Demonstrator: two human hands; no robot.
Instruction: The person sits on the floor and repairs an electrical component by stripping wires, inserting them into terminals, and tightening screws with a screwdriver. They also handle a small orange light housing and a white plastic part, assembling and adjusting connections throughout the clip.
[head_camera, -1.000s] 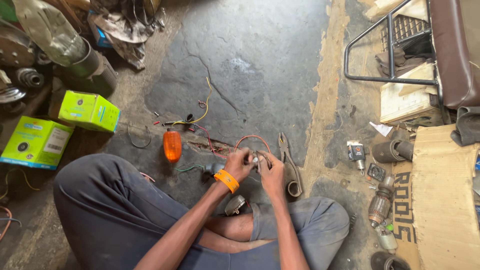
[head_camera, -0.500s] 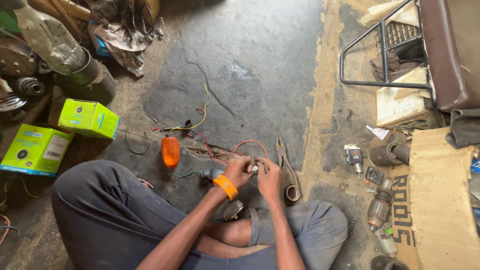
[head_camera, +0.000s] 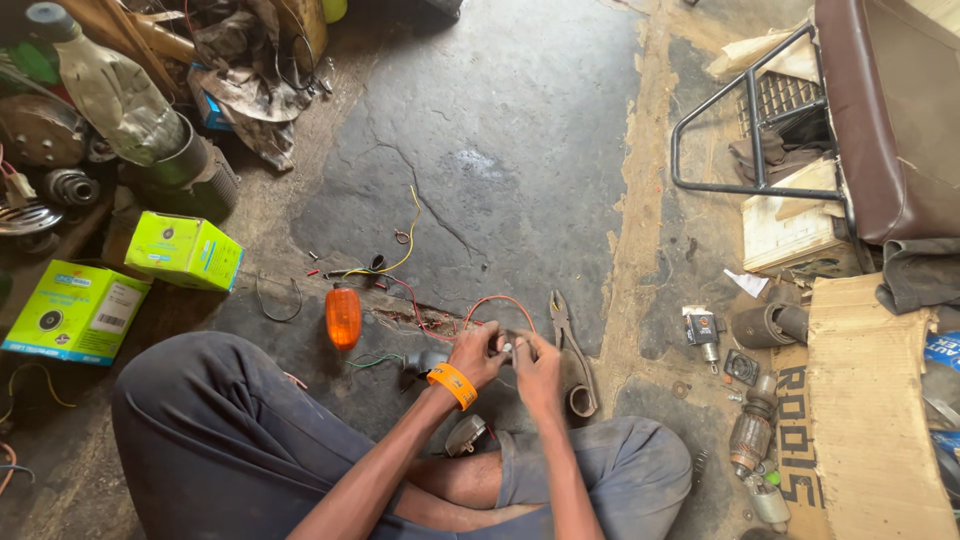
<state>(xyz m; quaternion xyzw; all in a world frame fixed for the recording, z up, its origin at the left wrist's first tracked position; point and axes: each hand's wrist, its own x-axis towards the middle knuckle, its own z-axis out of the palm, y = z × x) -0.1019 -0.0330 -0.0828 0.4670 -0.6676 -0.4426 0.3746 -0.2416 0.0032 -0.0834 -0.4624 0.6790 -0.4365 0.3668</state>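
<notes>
So the person's sitting cross-legged on the concrete floor (head_camera: 520, 130), both hands meeting just in front of the knees. The left hand (head_camera: 477, 352), the one with the orange wristband (head_camera: 452, 385), and the right hand (head_camera: 537, 362) are pinched in on the same small metal part (head_camera: 507, 346), fingertips from both sides pressed against it. It's tiny and mostly covered, so I can't say what it is beyond something small and shiny with a red wire (head_camera: 497, 301) looping up out of it and arcing back toward the left.

What matters here: the part sits dead between the 2 hands, neither really closer than the other, left fingers coming at it from the left, right fingers from the right and a bit below. The wire's loop runs away from the body, so the free end lies up and left of the pinch.

Nearest stuff: a pair of pliers (head_camera: 572, 350) lying on the floor just right of the right hand, long axis running roughly away from the person, handles toward the knee. An orange indicator lens (head_camera: 343, 315) lies well to the left, with a tangle of yellow, green and red wires (head_camera: 385, 265) beyond it. 2 bright green boxes (head_camera: 185, 250) sit further left, near a pile of oily parts.
</notes>
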